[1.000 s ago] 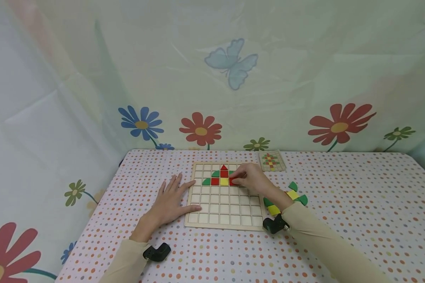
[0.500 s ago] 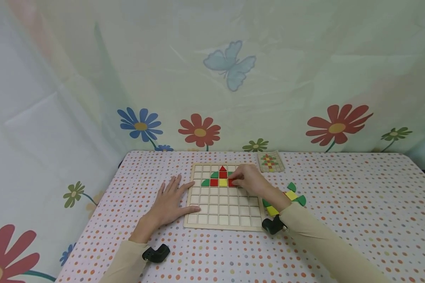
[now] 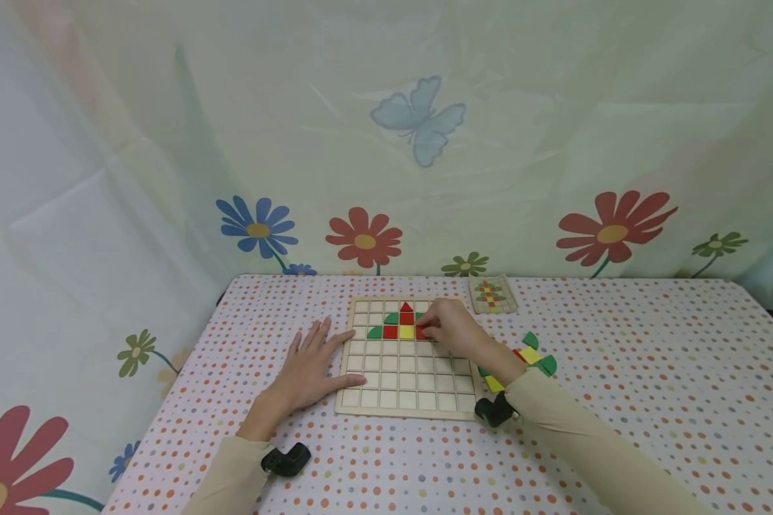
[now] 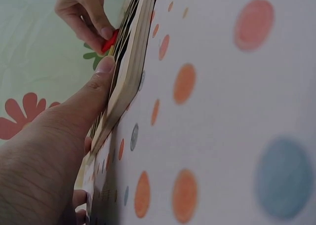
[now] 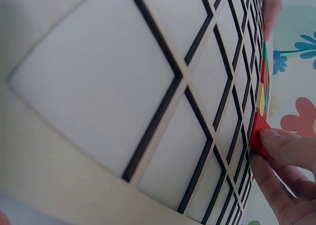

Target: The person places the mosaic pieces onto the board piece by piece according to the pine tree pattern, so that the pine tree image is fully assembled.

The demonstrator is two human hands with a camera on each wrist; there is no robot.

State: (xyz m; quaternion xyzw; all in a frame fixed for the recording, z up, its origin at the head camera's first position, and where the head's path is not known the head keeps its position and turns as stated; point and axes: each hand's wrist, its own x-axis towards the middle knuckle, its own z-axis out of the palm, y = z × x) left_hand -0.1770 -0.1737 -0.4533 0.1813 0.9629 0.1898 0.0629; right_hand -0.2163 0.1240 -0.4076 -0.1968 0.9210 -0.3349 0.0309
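A wooden grid board (image 3: 407,383) lies on the dotted table. My right hand (image 3: 454,329) pinches a red square tile (image 5: 257,131) between thumb and fingers, at the cell right of a yellow tile (image 3: 406,332). Further tiles sit in the grid: a red triangle (image 3: 406,307) on top, a red square (image 3: 406,319) under it, a second red square (image 3: 390,332) left of the yellow, and green quarter-circles (image 3: 375,332) at the sides. My left hand (image 3: 305,372) lies spread at the board's left side, its thumb (image 4: 104,67) on the edge. Part of the pattern is hidden behind my right hand.
Right of the board is a loose cluster of tiles, including a green quarter-circle (image 3: 531,340) and a yellow square (image 3: 530,355), partly covered by my right forearm. A small pattern card (image 3: 492,295) lies behind, near the table's back edge. A flowered curtain (image 3: 528,143) hangs beyond.
Both hands stay almost in place, the right still holding the red tile at the same cell. The view has shifted slightly.
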